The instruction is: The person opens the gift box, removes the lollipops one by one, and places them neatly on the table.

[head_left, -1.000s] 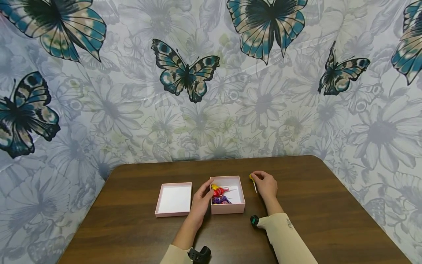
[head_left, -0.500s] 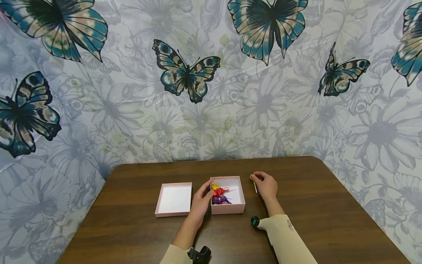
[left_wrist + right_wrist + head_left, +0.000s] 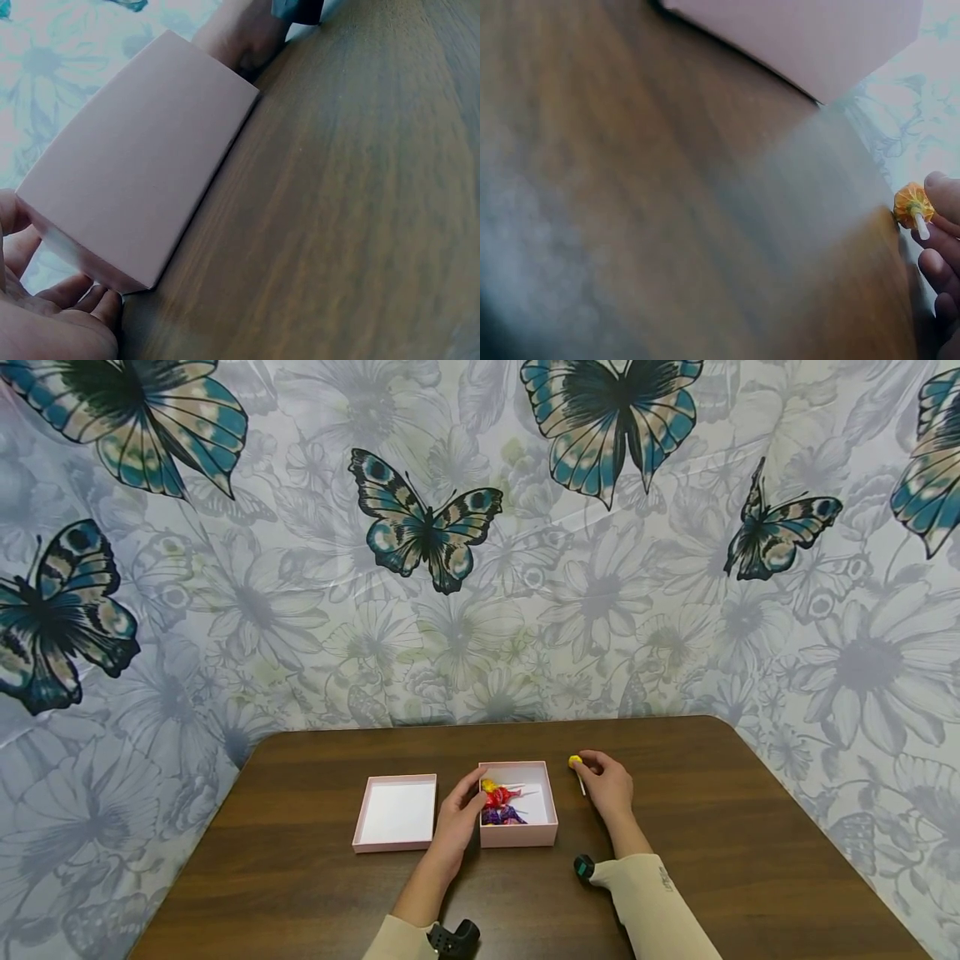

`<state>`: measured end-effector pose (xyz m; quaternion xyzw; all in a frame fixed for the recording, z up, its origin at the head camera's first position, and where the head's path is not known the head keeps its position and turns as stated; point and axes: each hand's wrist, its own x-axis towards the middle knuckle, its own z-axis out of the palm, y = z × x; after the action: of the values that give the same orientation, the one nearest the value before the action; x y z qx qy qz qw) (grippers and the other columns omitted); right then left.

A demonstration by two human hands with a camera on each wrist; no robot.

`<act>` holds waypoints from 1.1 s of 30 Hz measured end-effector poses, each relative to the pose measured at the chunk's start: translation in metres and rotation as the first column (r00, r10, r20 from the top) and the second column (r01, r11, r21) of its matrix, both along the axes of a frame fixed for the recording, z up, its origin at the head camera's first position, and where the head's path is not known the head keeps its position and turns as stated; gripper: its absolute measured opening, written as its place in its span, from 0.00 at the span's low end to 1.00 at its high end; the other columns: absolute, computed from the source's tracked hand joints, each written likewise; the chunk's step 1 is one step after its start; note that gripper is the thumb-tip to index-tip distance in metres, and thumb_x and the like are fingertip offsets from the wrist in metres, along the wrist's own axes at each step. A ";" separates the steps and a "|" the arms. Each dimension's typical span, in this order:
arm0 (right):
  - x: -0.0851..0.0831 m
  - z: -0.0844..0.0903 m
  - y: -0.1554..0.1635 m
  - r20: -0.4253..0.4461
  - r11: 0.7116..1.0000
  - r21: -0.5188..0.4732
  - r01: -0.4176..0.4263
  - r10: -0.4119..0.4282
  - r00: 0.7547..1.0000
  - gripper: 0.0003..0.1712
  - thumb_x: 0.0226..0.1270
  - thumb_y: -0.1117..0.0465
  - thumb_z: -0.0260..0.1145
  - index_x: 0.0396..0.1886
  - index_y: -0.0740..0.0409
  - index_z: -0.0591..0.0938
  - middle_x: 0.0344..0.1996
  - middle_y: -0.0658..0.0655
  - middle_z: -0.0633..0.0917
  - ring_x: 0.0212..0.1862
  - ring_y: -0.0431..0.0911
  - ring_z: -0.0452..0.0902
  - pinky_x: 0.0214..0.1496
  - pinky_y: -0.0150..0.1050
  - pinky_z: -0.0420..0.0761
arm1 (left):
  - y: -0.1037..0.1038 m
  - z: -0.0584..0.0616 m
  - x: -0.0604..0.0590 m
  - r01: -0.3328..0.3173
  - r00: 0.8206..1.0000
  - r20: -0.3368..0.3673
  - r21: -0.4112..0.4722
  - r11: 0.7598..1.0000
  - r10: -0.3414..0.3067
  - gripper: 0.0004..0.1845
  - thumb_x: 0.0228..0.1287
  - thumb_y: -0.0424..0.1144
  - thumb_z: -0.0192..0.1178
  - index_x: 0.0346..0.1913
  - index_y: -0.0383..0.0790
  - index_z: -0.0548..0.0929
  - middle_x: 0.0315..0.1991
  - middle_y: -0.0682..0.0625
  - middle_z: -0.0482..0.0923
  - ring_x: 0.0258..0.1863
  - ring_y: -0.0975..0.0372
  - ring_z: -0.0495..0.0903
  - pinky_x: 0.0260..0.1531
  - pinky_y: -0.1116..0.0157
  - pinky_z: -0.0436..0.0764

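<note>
A small pink box (image 3: 518, 836) with a white inside stands on the table. My left hand (image 3: 454, 823) holds its left wall, thumb at the rim and fingers against the outer side; the left wrist view shows those fingers (image 3: 106, 306) low by the box's corner. Several wrapped lollipops lie inside along the left wall: a yellow one (image 3: 489, 785), a red one (image 3: 498, 797) and purple ones (image 3: 500, 816), partly hidden by my hand. To the right of the box, my right hand (image 3: 609, 785) pinches a yellow lollipop (image 3: 575, 761) by its head, white stick pointing toward me.
Left of the box lies a pink lid (image 3: 393, 811), its white inside facing up. Both rest on a brown wooden table (image 3: 315, 893). Behind the table hangs a butterfly-printed cloth (image 3: 465, 668). Dark bands (image 3: 455, 937) sit on both wrists.
The yellow lollipop's head has turned slightly in my right fingers and shows more fully. My left hand and the box stay where they were.
</note>
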<state>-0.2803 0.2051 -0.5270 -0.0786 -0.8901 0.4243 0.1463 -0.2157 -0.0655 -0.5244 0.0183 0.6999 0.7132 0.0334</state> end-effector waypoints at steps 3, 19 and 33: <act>0.001 0.000 0.001 -0.002 1.000 -0.017 -0.002 0.002 1.000 0.18 0.67 0.52 0.69 0.53 0.55 0.86 0.45 0.61 0.89 0.46 0.53 0.82 0.48 0.47 0.76 | 0.001 -0.001 -0.001 -0.003 1.000 -0.004 -0.004 1.000 0.003 0.24 0.77 0.37 0.50 0.73 0.49 0.69 0.77 0.43 0.60 0.77 0.44 0.57 0.74 0.42 0.59; 0.006 -0.001 0.004 -0.020 0.995 -0.100 0.001 -0.003 1.000 0.18 0.69 0.54 0.67 0.54 0.55 0.85 0.50 0.59 0.87 0.50 0.51 0.80 0.51 0.37 0.77 | 0.000 0.001 0.002 -0.002 1.000 -0.012 0.020 1.000 0.002 0.24 0.76 0.38 0.52 0.72 0.49 0.70 0.77 0.44 0.61 0.77 0.45 0.59 0.74 0.43 0.60; 0.008 0.006 0.010 -0.034 0.922 -0.387 -0.016 0.003 0.999 0.18 0.69 0.57 0.68 0.56 0.57 0.84 0.56 0.61 0.84 0.49 0.35 0.75 0.48 0.22 0.73 | -0.001 0.003 0.003 -0.010 1.000 -0.010 0.026 1.000 0.010 0.24 0.75 0.38 0.52 0.72 0.50 0.71 0.77 0.45 0.62 0.77 0.45 0.59 0.75 0.43 0.60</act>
<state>-0.2725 0.2155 -0.5214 -0.0948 -0.7867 0.5936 0.1405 -0.2128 -0.0660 -0.5218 0.0187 0.6908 0.7224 0.0260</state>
